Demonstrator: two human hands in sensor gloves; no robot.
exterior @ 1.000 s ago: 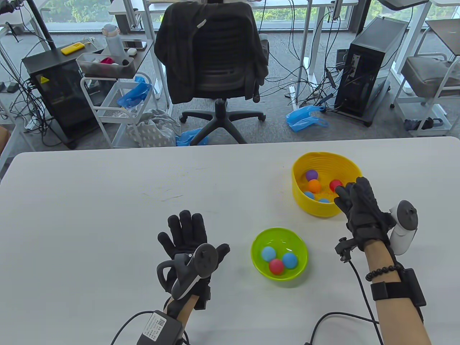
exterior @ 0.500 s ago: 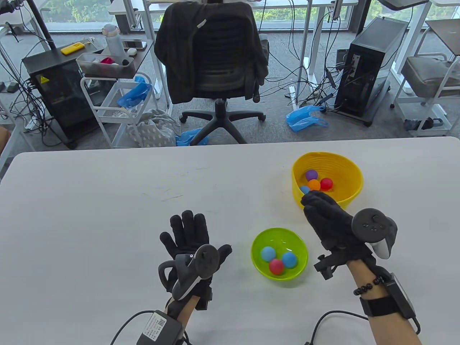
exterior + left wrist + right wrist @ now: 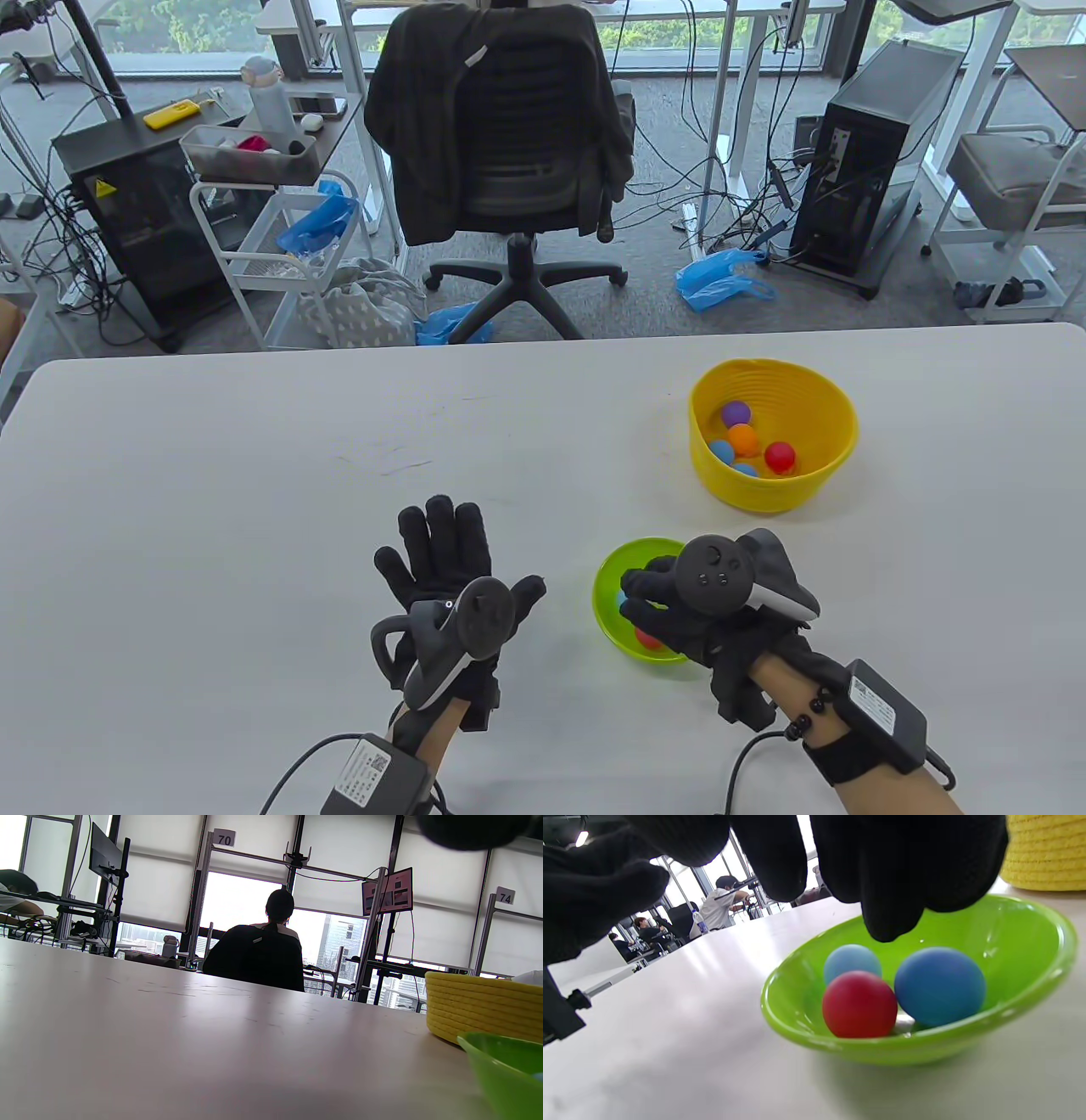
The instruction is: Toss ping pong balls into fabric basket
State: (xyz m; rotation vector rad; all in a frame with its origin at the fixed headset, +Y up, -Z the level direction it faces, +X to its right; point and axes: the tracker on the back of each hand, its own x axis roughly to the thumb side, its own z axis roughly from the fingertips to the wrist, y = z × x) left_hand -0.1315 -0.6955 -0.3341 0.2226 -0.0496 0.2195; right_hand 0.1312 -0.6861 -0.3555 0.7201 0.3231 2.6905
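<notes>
Left hand (image 3: 445,564): lies flat on the table (image 3: 212,509), fingers spread, holding nothing; leave it there, well apart from both containers.

Step in hand: your right hand (image 3: 679,607) hovers over the green bowl (image 3: 1031,942), fingers (image 3: 891,912) apart and pointing down just above the balls, gripping none. I judge this to be the reach for the next ball.

How to do it well: drop straight onto one ball and pinch it from two sides. The dark blue ball (image 3: 939,984) sits nearest your fingertips. The three touch or nearly touch, so a sideways poke would likely scatter them up the smooth wall.

Green bowl, contents: three balls, namely a light blue ball (image 3: 852,959) at the back, a red ball (image 3: 859,1003) in front and the dark blue one beside it.

Yellow fabric basket (image 3: 814,399): stands just beyond the bowl, upright. Inside: purple, orange, red and two blue balls.

Toss: short and soft, I'd say, since light balls could bounce out.
</notes>
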